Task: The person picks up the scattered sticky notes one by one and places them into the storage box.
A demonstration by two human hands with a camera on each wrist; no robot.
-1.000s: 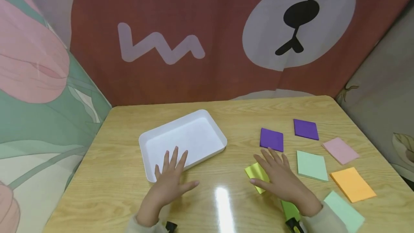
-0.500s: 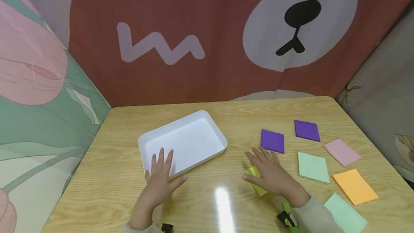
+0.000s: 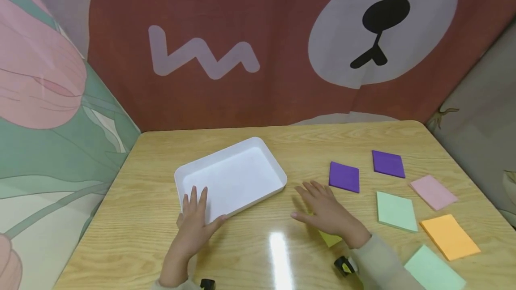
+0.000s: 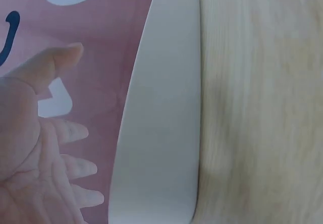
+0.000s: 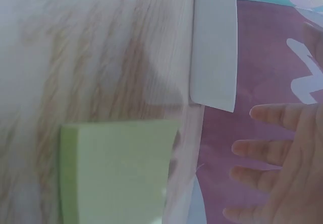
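Observation:
My left hand [image 3: 193, 225] hovers with fingers spread over the near left corner of a white tray [image 3: 262, 196]. In the left wrist view, that hand [image 4: 40, 143] is seen palm-on beside the tray's wall [image 4: 159, 113]; contact cannot be told. To the right of the tray, my right hand [image 3: 324, 209] is spread above a yellow sticky-note pad [image 3: 331, 239], hiding most of it. The right wrist view has the hand [image 5: 287, 168] apart from a pale yellow-green pad [image 5: 121, 173]. Neither hand holds anything.
Right of my right hand lie two purple pads [image 3: 344, 177] [image 3: 388, 164], a pink pad [image 3: 433, 192], an orange pad [image 3: 449, 237] and two mint pads [image 3: 397, 211] [image 3: 434, 270]. They rest on a wooden table [image 3: 242, 258] with a printed curtain [image 3: 274, 93] behind.
Both hands have drifted left. My right hand now covers more of the yellow pad, and my left hand has shifted toward the tray's left end. The camera view has turned slightly.

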